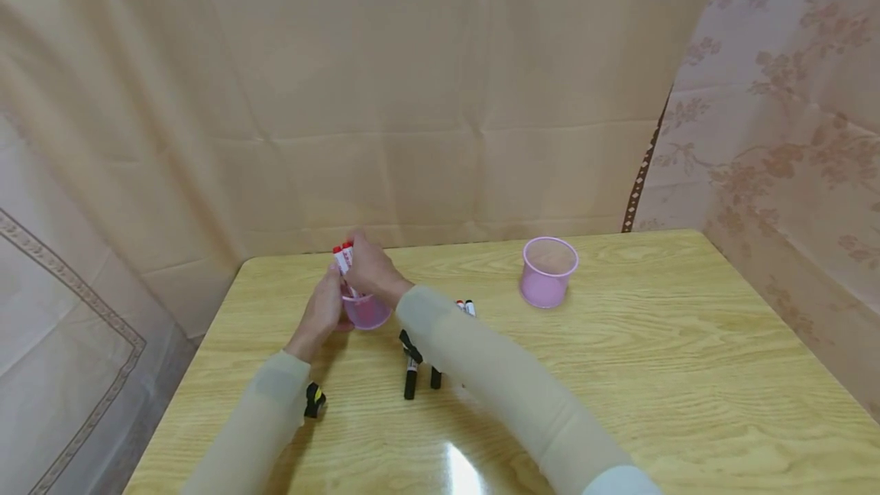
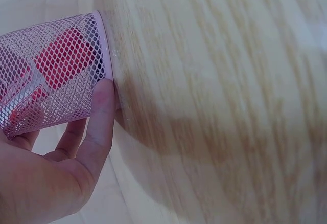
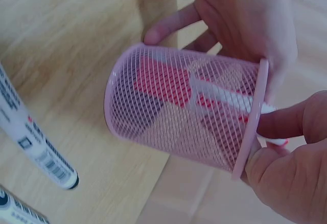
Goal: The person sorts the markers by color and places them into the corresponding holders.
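Near the bench 's far edge, my left fingers grip the likely light, stiff cup by its wall; my right fingers' hold is unclear.

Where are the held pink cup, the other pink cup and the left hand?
Held pink cup [image 3: 186, 127], right wrist view: mesh side.
Other pink cup [image 1: 544, 287], head view: outer wall.
Left hand [image 1: 321, 310], head view: hand's middle.

Soft indoor light, white glare on tabletop, hazy wrist views

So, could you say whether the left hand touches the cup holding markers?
Touching: in the left wrist view, the left hand rests a fingertip on the mesh cup.
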A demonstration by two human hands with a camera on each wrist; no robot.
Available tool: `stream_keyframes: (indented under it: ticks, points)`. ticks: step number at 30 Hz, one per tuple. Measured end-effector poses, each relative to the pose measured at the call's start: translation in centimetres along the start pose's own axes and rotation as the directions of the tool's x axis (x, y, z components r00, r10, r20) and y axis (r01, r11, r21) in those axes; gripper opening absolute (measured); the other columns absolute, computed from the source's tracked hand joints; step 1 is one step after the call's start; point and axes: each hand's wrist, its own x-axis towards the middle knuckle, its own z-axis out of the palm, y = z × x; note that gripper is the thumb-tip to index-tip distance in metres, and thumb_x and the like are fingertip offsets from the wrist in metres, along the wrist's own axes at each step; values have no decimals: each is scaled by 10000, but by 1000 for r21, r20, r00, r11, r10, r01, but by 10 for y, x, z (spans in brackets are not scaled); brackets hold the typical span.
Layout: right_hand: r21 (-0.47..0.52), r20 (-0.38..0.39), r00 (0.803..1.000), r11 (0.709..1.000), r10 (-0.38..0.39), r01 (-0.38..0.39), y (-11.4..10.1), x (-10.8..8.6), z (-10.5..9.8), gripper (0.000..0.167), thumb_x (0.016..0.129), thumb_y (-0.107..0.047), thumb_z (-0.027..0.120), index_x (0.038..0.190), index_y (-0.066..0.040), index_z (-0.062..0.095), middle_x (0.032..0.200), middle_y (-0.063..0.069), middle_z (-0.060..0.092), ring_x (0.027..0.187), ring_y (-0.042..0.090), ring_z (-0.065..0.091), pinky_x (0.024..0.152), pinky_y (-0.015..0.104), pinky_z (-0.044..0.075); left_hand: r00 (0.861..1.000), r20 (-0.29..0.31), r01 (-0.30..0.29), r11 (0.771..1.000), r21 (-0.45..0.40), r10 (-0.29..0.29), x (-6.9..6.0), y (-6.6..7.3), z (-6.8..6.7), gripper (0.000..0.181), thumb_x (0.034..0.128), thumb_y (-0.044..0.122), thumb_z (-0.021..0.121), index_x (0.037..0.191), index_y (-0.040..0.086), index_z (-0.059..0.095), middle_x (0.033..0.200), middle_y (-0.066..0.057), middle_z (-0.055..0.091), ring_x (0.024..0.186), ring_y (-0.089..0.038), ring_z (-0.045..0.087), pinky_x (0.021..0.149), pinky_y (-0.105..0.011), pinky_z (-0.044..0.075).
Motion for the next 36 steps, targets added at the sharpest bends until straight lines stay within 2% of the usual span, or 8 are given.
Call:
stream_keyframes:
  ticks: [4, 8, 12, 17, 23, 30, 31, 36]
  points:
    - [-40, 22, 1000, 999, 3, -2, 2, 3, -4, 584, 912, 73, 637, 1431, -116, 450, 1252, 84, 611, 1076, 221, 608, 920, 377, 537, 1000, -1, -17, 1000, -2, 17, -1, 0, 2, 843, 1023, 663, 65, 1360, 9, 478, 1328, -244, 509, 1074, -386, 558, 664, -435, 604]
    - [-91, 33, 999, 996, -11, 14, 3, 6, -5, 550, 891, 82, 636, 1387, -98, 482, 1243, 86, 625, 1088, 224, 616, 931, 377, 533, 1000, -2, -21, 1000, -2, 21, -1, 2, 2, 795, 1041, 630, 74, 1393, 34, 465, 1325, -241, 510, 1079, -390, 558, 670, -432, 602]
    - [-115, 29, 999, 993, -22, 25, 3, 6, -6, 501, 897, 65, 640, 1354, -85, 502, 1199, 89, 635, 1056, 224, 625, 902, 366, 542, 1000, 1, -17, 1000, 9, 17, -2, 3, 2, 831, 1016, 678, 64, 1437, 63, 432, 1345, -235, 500, 1096, -396, 554, 677, -428, 600]
    - [-118, 30, 999, 993, -23, 27, 2, 5, -7, 469, 912, 55, 632, 1337, -86, 494, 1175, 91, 633, 1024, 219, 625, 877, 360, 548, 1000, 4, -30, 999, 17, 30, -2, 4, 1, 873, 991, 716, 55, 1454, 71, 417, 1348, -244, 498, 1101, -401, 555, 683, -436, 601]
    - [-93, 28, 999, 995, -18, 20, 3, 4, -6, 540, 906, 58, 639, 1389, -92, 451, 1196, 106, 621, 1025, 238, 632, 850, 362, 562, 999, 11, -30, 1000, 7, 30, -1, 5, 0, 854, 999, 705, 58, 1478, 84, 397, 1356, -251, 484, 1097, -407, 549, 695, -450, 599]
    - [-127, 12, 998, 990, -66, 67, 6, 2, -5, 519, 904, 12, 677, 1369, -84, 469, 1130, 108, 636, 959, 238, 644, 777, 325, 561, 1000, 20, -20, 1000, 9, 20, -1, 3, 0, 846, 1005, 690, 46, 1500, 89, 377, 1379, -247, 469, 1097, -403, 545, 697, -440, 593]
    - [-134, -4, 996, 987, -86, 85, 10, 6, -1, 508, 895, 13, 675, 1352, -94, 480, 1102, 96, 640, 930, 229, 644, 752, 321, 560, 1000, 21, -20, 1000, 13, 20, -1, 3, 0, 845, 1002, 694, 44, 1506, 99, 372, 1382, -243, 469, 1102, -400, 543, 697, -435, 592]
    - [-155, -25, 987, 976, -161, 155, 11, 3, -7, 369, 858, 74, 646, 1204, -50, 610, 986, 67, 672, 829, 192, 636, 670, 261, 542, 1000, 17, -27, 1000, 9, 26, -2, 1, 0, 827, 1010, 683, 55, 1506, 100, 370, 1374, -252, 479, 1087, -406, 551, 679, -433, 594]
